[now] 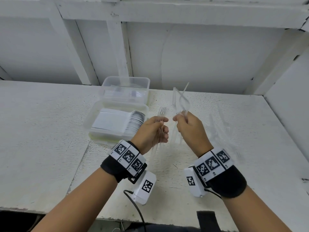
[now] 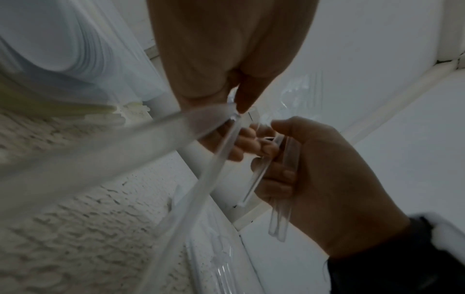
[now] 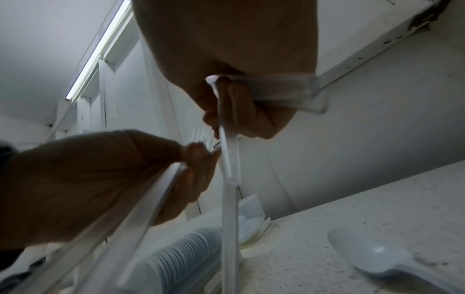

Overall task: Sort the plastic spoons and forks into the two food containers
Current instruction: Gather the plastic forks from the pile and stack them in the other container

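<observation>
A white worktop carries two clear food containers near its back edge: the nearer container holds stacked spoons, the farther container forks. Above its middle, the left hand grips a fork bundle, the right hand clutches mixed clear cutlery. Loose cutlery lies toward the right edge

Right hand grips clear utensil handles.

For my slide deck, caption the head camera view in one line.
Left hand and right hand each hold clear plastic forks beside two clear plastic food containers.
</observation>
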Action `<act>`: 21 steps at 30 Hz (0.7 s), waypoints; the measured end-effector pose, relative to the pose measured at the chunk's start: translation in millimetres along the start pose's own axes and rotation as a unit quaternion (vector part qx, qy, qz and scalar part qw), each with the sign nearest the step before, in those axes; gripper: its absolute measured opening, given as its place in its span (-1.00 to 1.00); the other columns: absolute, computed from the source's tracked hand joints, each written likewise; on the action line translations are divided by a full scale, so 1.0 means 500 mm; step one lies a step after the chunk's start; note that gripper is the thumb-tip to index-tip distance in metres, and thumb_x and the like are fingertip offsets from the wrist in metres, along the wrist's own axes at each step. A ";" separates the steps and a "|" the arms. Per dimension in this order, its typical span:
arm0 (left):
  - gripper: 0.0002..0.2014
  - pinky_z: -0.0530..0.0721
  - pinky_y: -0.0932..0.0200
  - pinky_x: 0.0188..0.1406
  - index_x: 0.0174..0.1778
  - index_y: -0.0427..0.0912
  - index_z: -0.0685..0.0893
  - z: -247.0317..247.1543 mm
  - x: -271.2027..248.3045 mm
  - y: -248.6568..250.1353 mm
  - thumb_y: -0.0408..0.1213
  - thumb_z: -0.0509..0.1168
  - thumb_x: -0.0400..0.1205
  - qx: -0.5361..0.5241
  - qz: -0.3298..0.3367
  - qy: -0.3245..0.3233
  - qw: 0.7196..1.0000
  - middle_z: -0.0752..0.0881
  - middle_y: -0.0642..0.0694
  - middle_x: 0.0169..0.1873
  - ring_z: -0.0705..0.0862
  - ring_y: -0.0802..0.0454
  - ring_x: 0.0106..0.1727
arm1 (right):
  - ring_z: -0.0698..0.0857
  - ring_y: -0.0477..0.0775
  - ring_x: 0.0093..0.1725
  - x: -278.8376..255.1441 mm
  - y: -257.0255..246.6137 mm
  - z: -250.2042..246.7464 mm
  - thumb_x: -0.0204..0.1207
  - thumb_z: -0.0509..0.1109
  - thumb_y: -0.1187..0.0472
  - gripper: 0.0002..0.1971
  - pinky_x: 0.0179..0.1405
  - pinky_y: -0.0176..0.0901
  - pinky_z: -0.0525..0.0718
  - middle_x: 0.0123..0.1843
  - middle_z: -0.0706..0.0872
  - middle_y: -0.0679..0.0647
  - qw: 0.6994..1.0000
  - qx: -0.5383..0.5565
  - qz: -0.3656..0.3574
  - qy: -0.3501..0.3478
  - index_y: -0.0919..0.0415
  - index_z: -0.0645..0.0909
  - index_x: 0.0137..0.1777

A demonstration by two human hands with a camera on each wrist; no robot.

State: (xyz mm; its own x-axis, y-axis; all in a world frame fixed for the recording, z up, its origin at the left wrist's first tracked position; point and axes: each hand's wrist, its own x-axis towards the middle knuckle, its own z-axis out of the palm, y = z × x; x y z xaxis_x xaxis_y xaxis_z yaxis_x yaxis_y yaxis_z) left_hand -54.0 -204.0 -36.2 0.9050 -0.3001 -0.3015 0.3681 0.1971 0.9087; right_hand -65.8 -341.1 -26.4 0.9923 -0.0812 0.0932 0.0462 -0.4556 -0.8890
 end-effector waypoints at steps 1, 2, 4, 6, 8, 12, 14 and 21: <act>-0.82 0.47 0.25 -0.51 0.01 -0.19 0.52 0.000 0.001 0.000 -0.38 0.00 0.74 0.011 0.005 0.017 1.000 0.50 -0.08 -0.45 0.48 0.10 -0.53 | 0.43 -0.04 -0.40 0.001 -0.001 -0.004 0.65 0.16 0.14 -0.71 -0.37 -0.16 0.42 -0.38 0.49 0.04 1.000 0.006 0.003 0.000 0.39 0.54 -0.03; -0.83 0.39 0.28 -0.53 0.01 -0.16 0.54 0.000 0.004 -0.001 -0.30 0.03 0.74 0.023 0.010 0.030 0.999 0.46 -0.05 -0.45 0.42 0.13 -0.53 | 0.43 -0.03 -0.38 0.002 0.000 -0.007 0.65 0.16 0.13 -0.71 -0.37 -0.15 0.43 -0.37 0.49 0.05 1.000 0.006 0.001 0.000 0.40 0.52 -0.01; -0.76 0.31 0.29 -0.51 0.09 -0.10 0.53 0.004 0.008 -0.001 -0.08 0.03 0.74 0.031 0.006 0.040 0.999 0.40 0.01 -0.44 0.35 0.16 -0.50 | 0.45 -0.01 -0.36 0.004 0.000 -0.010 0.65 0.18 0.11 -0.72 -0.36 -0.14 0.45 -0.35 0.49 0.06 1.000 0.002 -0.007 -0.003 0.38 0.48 -0.05; -0.67 0.28 0.30 -0.50 0.15 -0.09 0.51 0.009 0.012 -0.002 0.03 -0.03 0.74 0.028 -0.001 0.039 0.999 0.36 0.03 -0.44 0.32 0.17 -0.48 | 0.48 -0.02 -0.36 0.004 0.000 -0.009 0.63 0.22 0.10 -0.72 -0.34 -0.14 0.48 -0.35 0.52 0.07 1.000 -0.008 -0.008 -0.017 0.36 0.48 -0.10; -0.68 0.32 0.30 -0.51 0.09 -0.12 0.52 0.017 0.012 -0.003 -0.01 -0.04 0.75 0.032 0.009 0.037 0.999 0.37 0.02 -0.43 0.34 0.17 -0.47 | 0.51 -0.07 -0.40 0.002 0.002 -0.006 0.60 0.28 0.10 -0.74 -0.34 -0.25 0.50 -0.40 0.57 0.02 0.999 -0.024 -0.004 -0.041 0.31 0.53 -0.17; -0.66 0.49 0.22 -0.35 -0.04 -0.21 0.51 0.029 0.014 -0.012 -0.04 -0.02 0.76 0.099 0.038 0.048 0.993 0.55 -0.11 -0.28 0.49 0.09 -0.29 | 0.54 -0.15 -0.47 -0.003 -0.001 0.010 0.59 0.30 0.09 -0.73 -0.47 -0.47 0.45 -0.47 0.60 -0.05 0.998 -0.046 -0.005 -0.049 0.26 0.56 -0.26; -0.54 0.65 0.04 -0.07 0.11 -0.27 0.51 0.032 0.013 -0.017 0.10 0.01 0.67 0.116 0.038 0.049 0.991 0.64 -0.31 0.02 0.61 -0.11 -0.02 | 0.55 -0.21 -0.49 -0.003 -0.003 0.013 0.63 0.24 0.12 -0.70 -0.47 -0.41 0.46 -0.44 0.60 0.01 0.998 -0.037 0.014 -0.041 0.32 0.59 -0.23; -0.63 0.59 0.17 -0.01 0.26 -0.27 0.41 0.028 0.013 -0.021 -0.06 -0.06 0.76 0.185 0.080 0.062 0.978 0.61 -0.02 -0.14 0.59 0.14 -0.12 | 0.46 -0.10 -0.52 0.003 -0.007 0.017 0.62 0.20 0.15 -0.67 -0.43 -0.19 0.43 -0.49 0.59 0.00 0.998 -0.005 0.049 -0.049 0.30 0.59 -0.31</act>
State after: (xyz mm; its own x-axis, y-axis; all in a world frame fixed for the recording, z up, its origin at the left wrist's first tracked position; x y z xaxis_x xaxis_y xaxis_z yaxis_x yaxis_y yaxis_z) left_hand -54.9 -221.0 -43.4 0.9720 -0.1727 -0.1590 0.1385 -0.1251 0.9824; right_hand -63.6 -331.8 -27.0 0.9985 -0.0388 -0.0376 -0.0512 -0.4581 -0.8874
